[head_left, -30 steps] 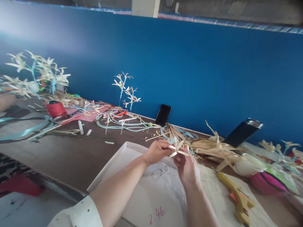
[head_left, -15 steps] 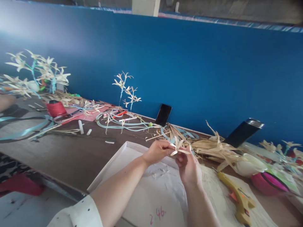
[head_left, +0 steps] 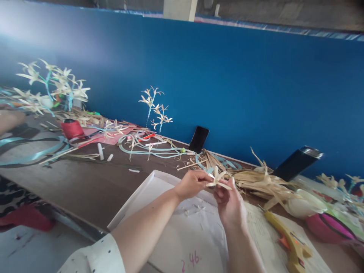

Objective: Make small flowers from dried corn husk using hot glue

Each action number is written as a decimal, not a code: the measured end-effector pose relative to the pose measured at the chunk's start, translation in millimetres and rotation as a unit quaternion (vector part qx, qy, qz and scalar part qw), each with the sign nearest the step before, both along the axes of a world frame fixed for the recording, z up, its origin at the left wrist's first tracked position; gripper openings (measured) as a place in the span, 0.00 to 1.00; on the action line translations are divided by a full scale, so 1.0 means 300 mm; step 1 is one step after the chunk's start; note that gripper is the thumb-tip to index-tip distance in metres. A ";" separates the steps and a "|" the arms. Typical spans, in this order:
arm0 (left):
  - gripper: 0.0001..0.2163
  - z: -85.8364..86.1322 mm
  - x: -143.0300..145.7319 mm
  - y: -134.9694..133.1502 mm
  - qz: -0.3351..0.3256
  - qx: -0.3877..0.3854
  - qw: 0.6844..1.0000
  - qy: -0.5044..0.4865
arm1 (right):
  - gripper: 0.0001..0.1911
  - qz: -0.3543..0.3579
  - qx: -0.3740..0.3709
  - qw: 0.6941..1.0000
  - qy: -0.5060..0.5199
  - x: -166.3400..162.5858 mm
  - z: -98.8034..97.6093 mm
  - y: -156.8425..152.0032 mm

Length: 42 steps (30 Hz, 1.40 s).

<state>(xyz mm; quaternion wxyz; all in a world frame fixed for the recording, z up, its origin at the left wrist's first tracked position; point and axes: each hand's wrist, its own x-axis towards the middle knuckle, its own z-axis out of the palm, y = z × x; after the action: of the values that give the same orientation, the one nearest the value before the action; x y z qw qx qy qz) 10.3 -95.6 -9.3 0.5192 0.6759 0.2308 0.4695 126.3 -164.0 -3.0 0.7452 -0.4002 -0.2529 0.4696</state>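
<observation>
Between my two hands is a cream flower (head_left: 217, 178) with narrow, pointed petals, like dried husk. My left hand (head_left: 193, 183) is closed, its thumb and fingertips pinching the flower's left side. From below and the right, my right hand (head_left: 231, 203) grips the flower, fingers curled under it; the stem is hidden. Both hands are above a shallow white box lid (head_left: 170, 242) with pink handwriting on its floor. Under the hands, small pale scraps (head_left: 199, 208) lie in the lid.
A yellow glue gun (head_left: 290, 240) lies on paper at the right. Behind my hands are dried husks (head_left: 256, 182), a leaning phone (head_left: 199, 139) and a black flask (head_left: 297, 163). Husk flower stems (head_left: 160, 115) stand near the blue wall. Another person's arm (head_left: 10, 120) shows at the far left.
The whole view has shifted slightly, so most things sit a little further right. Both hands keep hold of the flower, which appears turned a little.
</observation>
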 end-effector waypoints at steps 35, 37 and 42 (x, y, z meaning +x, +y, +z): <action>0.08 0.031 -0.018 -0.009 -0.017 0.013 0.999 -0.030 | 0.14 -0.026 0.028 0.996 -0.081 0.001 -0.021 -0.001; 0.08 0.037 -0.021 -0.011 -0.008 0.018 0.999 -0.030 | 0.14 -0.021 0.031 0.993 -0.115 0.001 -0.026 -0.004; 0.07 0.052 -0.027 -0.018 -0.008 0.009 0.999 -0.031 | 0.14 -0.023 0.029 0.985 -0.167 -0.009 -0.026 -0.006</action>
<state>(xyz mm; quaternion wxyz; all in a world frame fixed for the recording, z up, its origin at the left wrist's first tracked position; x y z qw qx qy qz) 2.0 -100.9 6.3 0.5240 0.6673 0.2045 0.4881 123.5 -165.8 -10.8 0.7147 -0.4569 -0.3776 0.3714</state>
